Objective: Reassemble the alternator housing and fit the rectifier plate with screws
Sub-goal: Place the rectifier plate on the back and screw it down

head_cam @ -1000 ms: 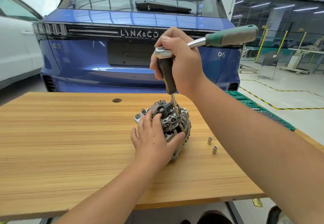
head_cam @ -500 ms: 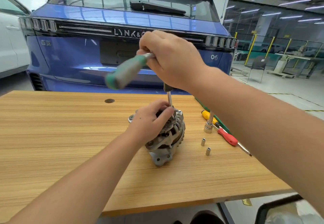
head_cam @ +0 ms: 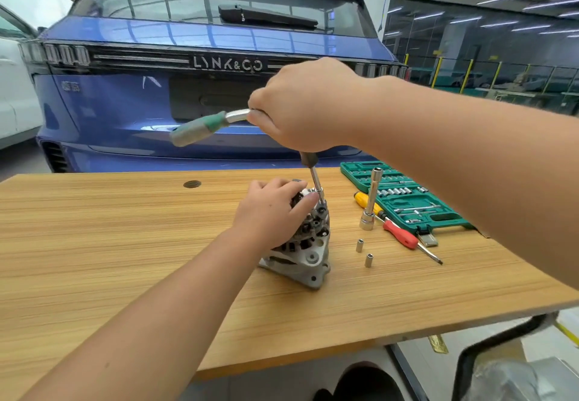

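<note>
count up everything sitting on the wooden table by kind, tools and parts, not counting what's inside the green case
Alternator: 1
Small loose sockets: 2
Tall socket on extension: 1
Screwdrivers, yellow and red: 2
Green socket case: 1
Total on the table: 7
The ratchet is in the right hand, not on the table.
</note>
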The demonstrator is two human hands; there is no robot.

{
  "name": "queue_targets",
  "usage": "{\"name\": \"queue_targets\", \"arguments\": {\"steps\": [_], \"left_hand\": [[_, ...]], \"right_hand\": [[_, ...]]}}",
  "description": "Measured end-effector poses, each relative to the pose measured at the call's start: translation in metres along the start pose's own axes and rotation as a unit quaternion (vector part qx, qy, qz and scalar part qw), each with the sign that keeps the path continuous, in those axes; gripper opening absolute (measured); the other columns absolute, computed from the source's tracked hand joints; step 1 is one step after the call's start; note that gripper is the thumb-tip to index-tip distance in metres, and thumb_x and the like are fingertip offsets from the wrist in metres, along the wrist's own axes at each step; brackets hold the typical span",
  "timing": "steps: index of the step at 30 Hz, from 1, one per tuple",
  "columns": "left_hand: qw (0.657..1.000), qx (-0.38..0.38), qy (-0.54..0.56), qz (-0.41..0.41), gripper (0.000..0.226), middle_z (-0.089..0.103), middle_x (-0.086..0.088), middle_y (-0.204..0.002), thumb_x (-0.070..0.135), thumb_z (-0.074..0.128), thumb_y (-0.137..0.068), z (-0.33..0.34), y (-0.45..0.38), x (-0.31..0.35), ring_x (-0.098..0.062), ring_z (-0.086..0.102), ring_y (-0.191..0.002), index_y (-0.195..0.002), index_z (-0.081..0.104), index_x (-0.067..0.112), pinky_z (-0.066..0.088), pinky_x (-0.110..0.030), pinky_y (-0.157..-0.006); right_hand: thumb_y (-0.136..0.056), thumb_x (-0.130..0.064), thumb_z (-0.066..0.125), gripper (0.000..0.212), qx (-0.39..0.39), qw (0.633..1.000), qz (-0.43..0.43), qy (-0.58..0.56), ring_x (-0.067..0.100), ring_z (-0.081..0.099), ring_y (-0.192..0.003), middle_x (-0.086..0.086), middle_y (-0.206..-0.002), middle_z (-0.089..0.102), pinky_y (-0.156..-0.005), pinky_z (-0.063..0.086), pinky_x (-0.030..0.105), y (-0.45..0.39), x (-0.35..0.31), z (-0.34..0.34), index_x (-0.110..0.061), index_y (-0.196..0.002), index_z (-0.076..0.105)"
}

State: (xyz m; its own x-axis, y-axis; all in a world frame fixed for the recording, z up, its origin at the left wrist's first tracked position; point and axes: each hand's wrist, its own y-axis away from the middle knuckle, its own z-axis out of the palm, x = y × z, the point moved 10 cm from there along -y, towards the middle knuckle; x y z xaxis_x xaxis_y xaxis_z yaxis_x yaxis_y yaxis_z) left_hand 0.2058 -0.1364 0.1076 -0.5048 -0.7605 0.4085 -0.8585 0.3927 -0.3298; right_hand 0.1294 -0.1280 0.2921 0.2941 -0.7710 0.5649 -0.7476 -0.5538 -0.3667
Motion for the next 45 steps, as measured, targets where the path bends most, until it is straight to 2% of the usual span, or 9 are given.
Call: {"name": "queue_targets", "arguments": {"steps": [7, 10, 15, 21, 28, 31, 34, 40, 45], "left_hand": [[0.981, 0.018, -0.191, -0.024, 0.069, 0.047, 0.004, -0.142, 0.081, 0.019, -0.092, 0.004, 0.011, 0.021, -0.03, 0.037, -0.128, -0.144, 0.042, 0.042, 0.037, -0.048, -0.09], [0.973, 0.035, -0.228, -0.019, 0.071, 0.051, 0.0, -0.132, 0.085, 0.019, -0.087, -0.003, 0.004, 0.026, -0.03, 0.042, -0.122, -0.125, 0.054, 0.036, 0.035, -0.049, -0.09], [0.993, 0.031, -0.089, 0.069, 0.059, 0.047, 0.007, -0.147, 0.071, 0.053, -0.09, -0.014, -0.025, 0.046, -0.02, 0.042, -0.134, -0.135, 0.054, 0.033, 0.039, -0.042, -0.101], [0.982, -0.151, 0.054, 0.096, 0.02, 0.068, 0.019, -0.094, 0.054, 0.057, -0.099, 0.006, -0.052, 0.05, 0.0, 0.062, -0.089, -0.108, 0.069, 0.042, 0.043, -0.028, -0.07], [0.976, -0.166, 0.033, 0.135, 0.021, 0.059, 0.032, -0.071, 0.05, 0.055, -0.101, 0.01, -0.059, 0.052, 0.012, 0.055, -0.069, -0.08, 0.059, 0.054, 0.035, -0.027, -0.06], [0.978, -0.156, 0.043, 0.135, 0.014, 0.062, 0.016, -0.076, 0.052, 0.053, -0.101, 0.013, -0.06, 0.052, -0.002, 0.057, -0.072, -0.094, 0.064, 0.045, 0.043, -0.031, -0.066], [0.978, -0.155, 0.031, 0.139, 0.026, 0.066, 0.006, -0.088, 0.052, 0.049, -0.103, 0.016, -0.059, 0.054, -0.009, 0.06, -0.081, -0.108, 0.067, 0.034, 0.046, -0.03, -0.07], [0.977, -0.159, 0.017, 0.139, 0.032, 0.07, 0.003, -0.102, 0.056, 0.045, -0.102, 0.017, -0.06, 0.052, -0.012, 0.062, -0.092, -0.109, 0.066, 0.033, 0.048, -0.03, -0.076], [0.977, -0.149, 0.055, 0.143, 0.05, 0.068, -0.004, -0.107, 0.064, 0.043, -0.085, 0.021, -0.061, 0.055, -0.02, 0.061, -0.103, -0.103, 0.067, 0.024, 0.049, -0.035, -0.09]], "right_hand": [[-0.098, -0.023, 0.042, 0.026, -0.064, 0.929, 0.235, -0.278, 0.024, 0.067, -0.067, 0.001, -0.07, 0.069, -0.053, 0.04, 0.031, 0.038, 0.064, 0.025, -0.017, -0.073, 0.048], [-0.095, -0.018, 0.052, 0.009, -0.04, 0.787, 0.349, -0.508, 0.021, 0.074, -0.071, 0.006, -0.076, 0.075, -0.071, 0.06, 0.036, 0.064, 0.09, 0.046, -0.015, -0.087, 0.05], [-0.104, -0.013, 0.035, 0.009, 0.141, 0.348, 0.371, -0.849, 0.022, 0.076, -0.076, 0.007, -0.082, 0.077, -0.066, 0.051, 0.028, 0.085, 0.096, 0.09, -0.015, -0.103, 0.043], [-0.108, -0.024, 0.046, 0.027, 0.267, 0.182, 0.331, -0.887, 0.013, 0.061, -0.081, -0.003, -0.066, 0.07, -0.08, 0.036, 0.03, 0.101, 0.104, 0.11, -0.009, -0.089, 0.059], [-0.106, -0.03, 0.049, 0.012, 0.35, 0.237, 0.284, -0.861, 0.021, 0.058, -0.1, -0.001, -0.099, 0.07, -0.07, 0.048, 0.03, 0.113, 0.095, 0.103, -0.022, -0.101, 0.057], [-0.106, -0.03, 0.051, 0.012, 0.397, 0.199, 0.295, -0.846, 0.018, 0.061, -0.088, -0.001, -0.094, 0.073, -0.063, 0.049, 0.025, 0.118, 0.091, 0.102, -0.021, -0.1, 0.056], [-0.105, -0.032, 0.052, 0.017, 0.435, 0.24, 0.311, -0.81, 0.016, 0.064, -0.088, 0.004, -0.101, 0.075, -0.069, 0.049, 0.027, 0.123, 0.089, 0.1, -0.02, -0.096, 0.061], [-0.097, -0.012, 0.062, 0.011, 0.512, 0.592, 0.194, -0.591, 0.021, 0.066, -0.111, 0.01, -0.116, 0.069, -0.099, 0.052, 0.041, 0.132, 0.079, 0.059, -0.014, -0.105, 0.07], [-0.086, 0.013, 0.066, 0.017, 0.482, 0.804, 0.113, -0.331, 0.041, 0.064, -0.103, 0.024, -0.112, 0.066, -0.088, 0.054, 0.049, 0.12, 0.065, 0.026, 0.004, -0.097, 0.074]]}}
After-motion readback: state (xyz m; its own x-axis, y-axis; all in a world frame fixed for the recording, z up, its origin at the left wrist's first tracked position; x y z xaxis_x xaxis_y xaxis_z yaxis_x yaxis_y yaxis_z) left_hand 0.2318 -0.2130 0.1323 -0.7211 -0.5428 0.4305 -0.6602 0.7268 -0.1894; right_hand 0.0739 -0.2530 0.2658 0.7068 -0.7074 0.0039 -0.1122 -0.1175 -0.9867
